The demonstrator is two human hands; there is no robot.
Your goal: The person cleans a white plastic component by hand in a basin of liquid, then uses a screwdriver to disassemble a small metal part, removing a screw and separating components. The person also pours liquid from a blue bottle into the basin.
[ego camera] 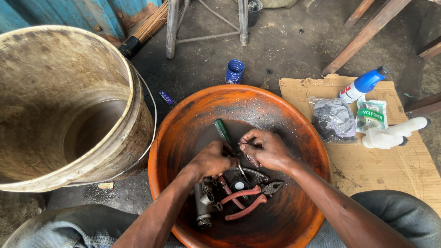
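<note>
Head view: a green-handled screwdriver (223, 131) is clenched in the left hand (212, 158) and a small, stiff, likely oil-slick metal part (244, 146) is pinched by the right hand (268, 149) over the orange basin (303, 138).

Two hands are in view, the left hand (212, 160) and the right hand (266, 149). There is one orange basin (303, 202). In it lie one screwdriver with a green handle (223, 131), one pair of pliers with red handles (250, 200) and one grey metal part with pipe ends (203, 202). Beside the basin stands one large dirty bucket (59, 105). On the floor there is one small blue can (234, 71) and one sheet of cardboard (381, 170). On the cardboard lie one bottle with a blue cap (363, 85), one white bottle (392, 133), one clear bag of dark stuff (333, 119) and one green and white pouch (371, 115). One broom (147, 28) lies near the wall.
</note>
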